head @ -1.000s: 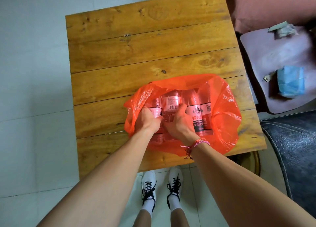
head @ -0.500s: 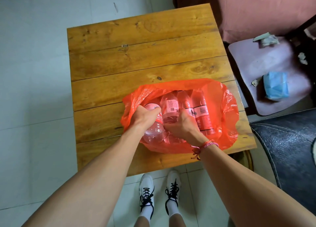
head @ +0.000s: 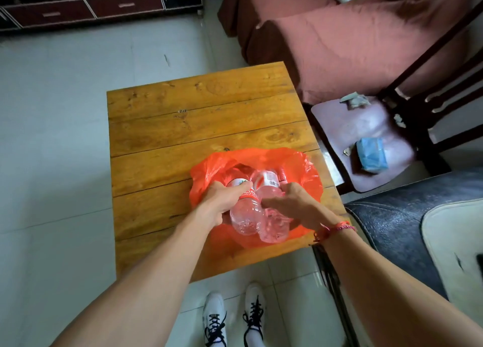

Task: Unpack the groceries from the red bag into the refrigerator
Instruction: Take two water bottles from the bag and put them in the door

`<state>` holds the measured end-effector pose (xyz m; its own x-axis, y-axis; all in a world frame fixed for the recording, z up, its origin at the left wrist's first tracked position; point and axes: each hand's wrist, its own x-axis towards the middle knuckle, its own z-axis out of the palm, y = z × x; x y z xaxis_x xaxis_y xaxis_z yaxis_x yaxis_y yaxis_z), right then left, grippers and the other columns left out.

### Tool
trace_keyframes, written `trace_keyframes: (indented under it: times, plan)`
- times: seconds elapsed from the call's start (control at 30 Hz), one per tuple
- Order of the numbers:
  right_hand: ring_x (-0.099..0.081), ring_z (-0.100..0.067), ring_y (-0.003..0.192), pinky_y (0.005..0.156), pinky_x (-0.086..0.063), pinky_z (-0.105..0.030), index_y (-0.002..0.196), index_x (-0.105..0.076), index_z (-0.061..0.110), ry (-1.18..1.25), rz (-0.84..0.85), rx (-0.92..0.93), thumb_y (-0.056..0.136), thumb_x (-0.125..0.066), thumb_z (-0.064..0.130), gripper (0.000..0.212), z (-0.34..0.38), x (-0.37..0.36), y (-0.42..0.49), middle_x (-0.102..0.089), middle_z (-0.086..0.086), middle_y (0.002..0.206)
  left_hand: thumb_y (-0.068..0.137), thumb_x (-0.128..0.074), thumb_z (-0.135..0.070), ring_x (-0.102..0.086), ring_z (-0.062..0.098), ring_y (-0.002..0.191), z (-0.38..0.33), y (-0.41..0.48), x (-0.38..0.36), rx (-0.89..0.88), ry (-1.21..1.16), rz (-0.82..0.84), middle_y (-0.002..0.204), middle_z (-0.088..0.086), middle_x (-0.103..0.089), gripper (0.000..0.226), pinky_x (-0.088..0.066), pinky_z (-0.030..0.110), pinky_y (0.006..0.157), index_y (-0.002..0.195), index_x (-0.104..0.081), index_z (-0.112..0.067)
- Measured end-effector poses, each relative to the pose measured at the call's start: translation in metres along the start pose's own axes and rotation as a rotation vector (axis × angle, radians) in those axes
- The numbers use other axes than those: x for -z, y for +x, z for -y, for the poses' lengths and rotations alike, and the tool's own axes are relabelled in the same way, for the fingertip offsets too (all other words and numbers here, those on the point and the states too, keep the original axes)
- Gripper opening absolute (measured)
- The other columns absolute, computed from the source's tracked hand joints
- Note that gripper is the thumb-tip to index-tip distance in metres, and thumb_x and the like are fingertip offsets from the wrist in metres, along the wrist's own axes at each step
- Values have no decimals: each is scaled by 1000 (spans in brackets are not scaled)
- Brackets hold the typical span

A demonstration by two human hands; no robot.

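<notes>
A red plastic bag (head: 308, 168) lies open on the near right part of a wooden table (head: 198, 127). Clear water bottles with red labels lie in it. My left hand (head: 222, 200) grips one bottle (head: 244, 210) round its labelled middle, its base pointing toward me and lifted partly out of the bag. My right hand (head: 295, 202) grips a second bottle (head: 271, 223) right beside the first. A further bottle's label (head: 282, 175) shows deeper in the bag. No refrigerator is in view.
A dark wooden chair (head: 366, 142) with a blue packet (head: 371, 155) on its seat stands right of the table. Behind it is a pink-covered sofa (head: 352, 40). A dark cabinet (head: 91, 6) runs along the far wall. White tile floor lies to the left.
Both hands have drawn two bottles toward me, up and partly out of the bag. The camera has tilted up, so the cabinet and sofa now show.
</notes>
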<state>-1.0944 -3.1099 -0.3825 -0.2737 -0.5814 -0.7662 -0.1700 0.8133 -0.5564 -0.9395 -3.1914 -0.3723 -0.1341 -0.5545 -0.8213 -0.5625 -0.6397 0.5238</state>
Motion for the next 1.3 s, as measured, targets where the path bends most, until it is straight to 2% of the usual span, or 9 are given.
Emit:
trace_keyframes:
  times: [0.1, 0.23, 0.43, 0.6, 0.7, 0.83, 0.97, 1.1, 1.3]
  plan:
    - [-56, -8, 40, 40, -47, -23, 78, -63, 9, 64, 21, -18, 85, -76, 17, 17, 3, 15, -27, -56, 8, 49, 60, -84, -60, -68, 29, 99, -8, -24, 4, -27, -15, 59, 116, 15, -66, 94, -58, 41, 84, 125, -51, -1]
    - [-74, -21, 63, 53, -59, -36, 104, -69, -1, 124, 21, 33, 85, -77, 18, 28, 15, 33, -71, -74, -7, 76, 14, -86, -74, -73, 32, 89, -6, -26, 16, -112, -12, 117, 101, 14, -73, 116, -59, 54, 82, 105, -65, -5]
    - [-76, -25, 74, 58, -62, -43, 113, -67, 11, 259, -17, 214, 83, -80, 9, 33, 37, 55, -137, -79, -10, 89, 55, -87, -34, -73, 19, 65, -50, -121, 41, -270, -147, 266, 88, 13, -75, 65, -58, 32, 53, 107, -66, 0]
    - [-76, -29, 84, 65, -63, -52, 128, -51, 13, 330, -72, 370, 63, -89, -1, 76, 65, 63, -187, -78, -15, 100, 56, -85, -25, -72, 27, 88, -80, -181, 67, -501, -175, 298, 101, 15, -75, 55, -59, 48, 80, 105, -65, -8]
    - [-74, -24, 80, 61, -63, -47, 124, -54, 16, 361, -53, 492, 54, -79, -3, 77, 87, 70, -219, -77, -12, 93, 71, -80, -7, -70, 24, 87, -100, -215, 83, -648, -137, 327, 97, 9, -76, 30, -57, 42, 78, 99, -69, -13]
    - [-69, -33, 95, 83, -60, -55, 121, -56, 7, 324, -6, 709, 60, -73, -12, 65, 116, 83, -260, -71, -17, 104, 73, -77, 1, -71, 19, 87, -122, -262, 100, -814, -113, 333, 100, 6, -76, 40, -56, 37, 76, 107, -68, -18]
    - [-71, -21, 84, 63, -60, -34, 113, -59, 16, 350, -95, 792, 63, -72, -2, 54, 144, 95, -303, -72, -7, 95, 71, -80, -4, -72, 23, 91, -139, -299, 115, -923, -144, 329, 101, 5, -76, 48, -56, 35, 72, 115, -64, -16]
    - [-73, -19, 83, 71, -60, -41, 111, -59, 21, 294, -233, 880, 69, -83, 6, 51, 168, 107, -339, -75, 3, 88, 73, -80, -10, -73, 23, 95, -153, -331, 127, -1033, -148, 291, 104, 5, -76, 49, -55, 36, 74, 117, -62, -22]
    - [-74, -12, 74, 59, -60, -31, 105, -59, 21, 236, -381, 996, 77, -78, -8, 45, 196, 116, -382, -74, 1, 85, 75, -80, -2, -74, 20, 91, -161, -369, 146, -1178, -147, 190, 99, 3, -77, 49, -56, 25, 64, 118, -64, -21]
